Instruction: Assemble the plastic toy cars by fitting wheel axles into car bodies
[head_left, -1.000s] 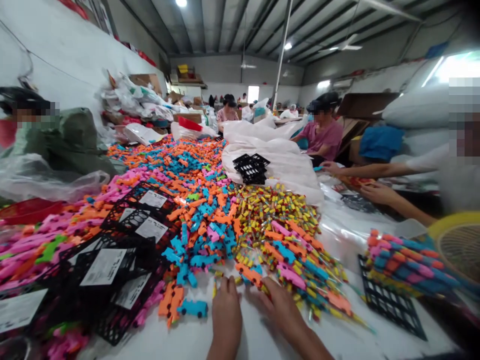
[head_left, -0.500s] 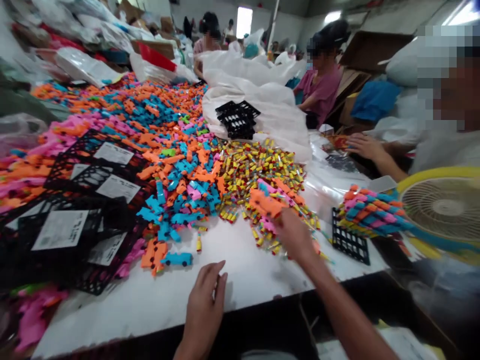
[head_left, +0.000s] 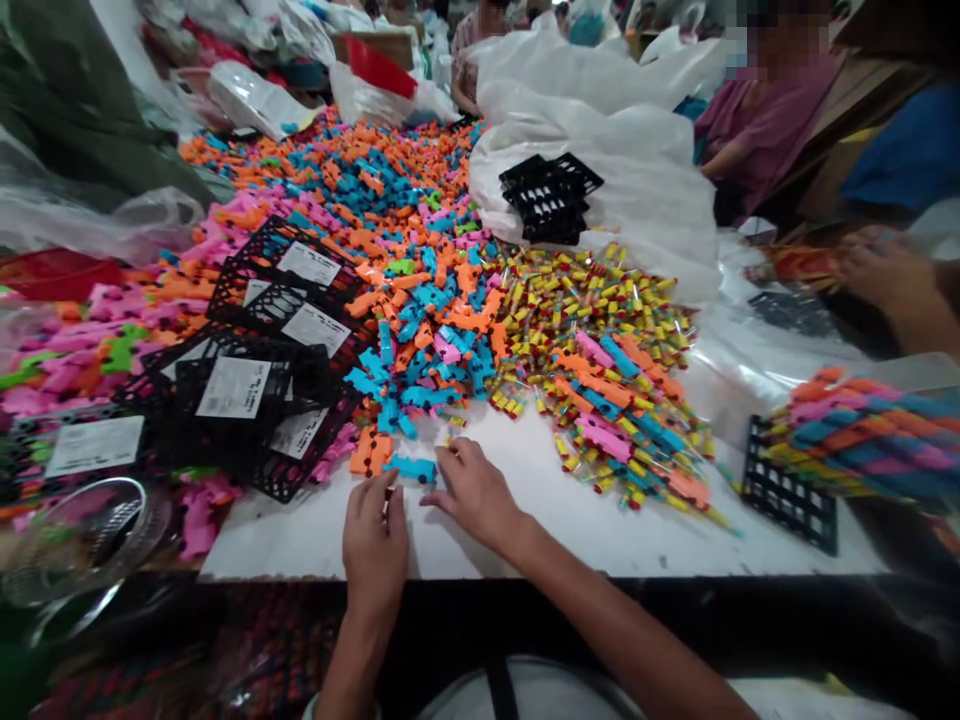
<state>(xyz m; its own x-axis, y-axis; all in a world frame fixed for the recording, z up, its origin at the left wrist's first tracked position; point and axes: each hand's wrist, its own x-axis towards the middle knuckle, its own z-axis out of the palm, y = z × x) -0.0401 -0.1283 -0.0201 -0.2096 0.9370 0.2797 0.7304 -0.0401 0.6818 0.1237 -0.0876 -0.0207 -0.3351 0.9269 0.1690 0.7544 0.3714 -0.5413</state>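
A small blue toy car (head_left: 414,468) lies on the white tabletop between my two hands, beside orange toy cars (head_left: 370,453). My left hand (head_left: 375,535) is just in front of these cars, its fingers slightly bent and the thumb apart, with nothing seen in it. At the blue car's right end is my right hand (head_left: 474,490), thumb and fingers apart; whether it touches the car I cannot tell. Behind them spreads a heap of blue and orange toy cars (head_left: 427,310). Further right, several toy cars (head_left: 604,440) lie on yellow-capped clear tubes (head_left: 600,300).
Black plastic grid trays with white labels (head_left: 234,388) are stacked at left, near a clear round container (head_left: 90,540). At right stands a black grid tray (head_left: 791,490) beside a row of coloured cars (head_left: 862,425). A co-worker's hand (head_left: 877,265) is beyond it.
My right hand has let go of an orange toy car at the right-hand pile and moved left to the blue car. My left hand stays low, now nearer the cars. The view has turned.
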